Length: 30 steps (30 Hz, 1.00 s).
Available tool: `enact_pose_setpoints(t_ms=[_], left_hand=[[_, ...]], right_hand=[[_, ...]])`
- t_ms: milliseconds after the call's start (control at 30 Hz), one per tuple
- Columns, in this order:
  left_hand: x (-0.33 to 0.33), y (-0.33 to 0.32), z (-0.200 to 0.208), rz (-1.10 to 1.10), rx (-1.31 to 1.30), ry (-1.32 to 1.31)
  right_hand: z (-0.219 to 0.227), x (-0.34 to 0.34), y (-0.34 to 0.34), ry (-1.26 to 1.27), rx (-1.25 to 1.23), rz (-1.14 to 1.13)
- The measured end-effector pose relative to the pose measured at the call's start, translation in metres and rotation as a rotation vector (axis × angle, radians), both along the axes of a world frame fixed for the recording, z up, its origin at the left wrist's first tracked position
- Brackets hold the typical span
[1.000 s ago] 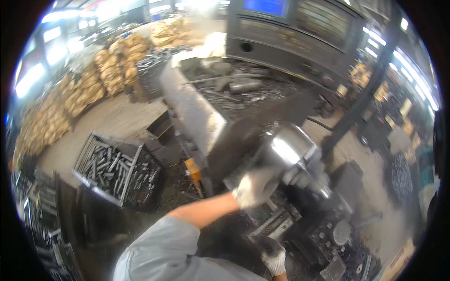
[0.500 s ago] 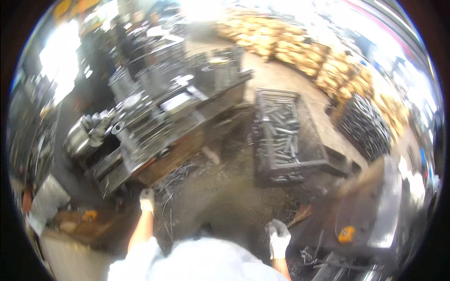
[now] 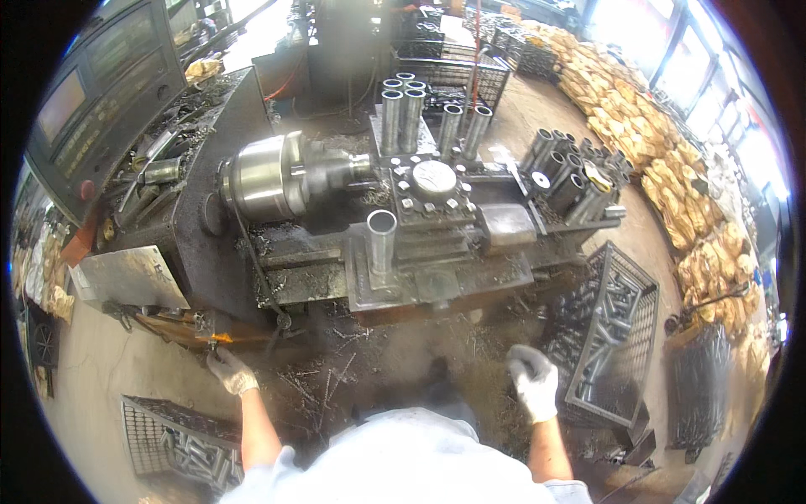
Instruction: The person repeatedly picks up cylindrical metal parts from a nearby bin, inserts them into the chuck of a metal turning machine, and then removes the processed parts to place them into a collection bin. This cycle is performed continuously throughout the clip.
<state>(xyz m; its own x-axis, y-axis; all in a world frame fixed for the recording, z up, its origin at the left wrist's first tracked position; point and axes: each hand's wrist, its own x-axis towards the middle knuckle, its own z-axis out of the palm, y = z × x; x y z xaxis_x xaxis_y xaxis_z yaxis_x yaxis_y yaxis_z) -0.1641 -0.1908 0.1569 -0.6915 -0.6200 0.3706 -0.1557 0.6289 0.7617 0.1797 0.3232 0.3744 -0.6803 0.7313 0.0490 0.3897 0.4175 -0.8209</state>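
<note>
My left hand [image 3: 232, 372], in a white glove with darkened fingertips, reaches out at the lower left. Its fingers are stretched toward a small lever with an orange-yellow part [image 3: 220, 338] on the front of a lathe; whether they touch it I cannot tell. My right hand [image 3: 534, 385], also gloved, hangs beside a mesh crate of metal tubes [image 3: 611, 328]. Its fingers are loosely bent, and nothing shows in them. Ahead lies the lathe with its shiny round chuck [image 3: 267, 178] and square tool post [image 3: 434, 179]. One upright metal tube [image 3: 382, 244] stands on the carriage.
Several tubes [image 3: 409, 118] stand behind the tool post, and more [image 3: 571, 172] are grouped at the lathe's right end. Another crate [image 3: 189, 445] of short tubes is at the lower left. Metal shavings [image 3: 327, 382] litter the floor. Tan sacks [image 3: 663, 189] are stacked along the right.
My view has swung left, bringing the lathe to the middle. The left hand now reaches farther out beside the lever. The right hand has come up beside the tube crate.
</note>
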Motion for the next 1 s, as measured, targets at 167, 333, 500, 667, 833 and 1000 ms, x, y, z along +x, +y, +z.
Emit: enact_pose_setpoints(t_ms=[167, 333, 500, 667, 833, 1000], left_hand=[[-0.003, -0.020, 0.025, -0.030, 0.736, -0.053], [0.002, -0.029, 0.039, -0.127, 1.389, -0.183], [0.058, 0.026, -0.064, -0.202, 1.399, -0.247], [0.189, 0.082, -0.166, -0.727, -0.445, -1.230], [0.350, 0.088, -0.167, -0.636, -0.123, -1.495], [0.354, 0.060, -0.160, -0.756, -0.376, -1.660]], right_hand=[[0.080, -0.133, 0.075, 0.245, 0.437, 0.566], [0.128, -0.323, 0.096, 0.386, 0.705, 1.057], [0.105, -0.522, 0.063, -0.737, 0.885, 1.470], [0.057, -0.582, 0.066, -0.448, 0.654, 1.969], [0.111, -0.523, 0.109, -0.276, -0.004, 1.332], [0.176, -0.513, 0.040, 0.534, 0.569, 0.687]])
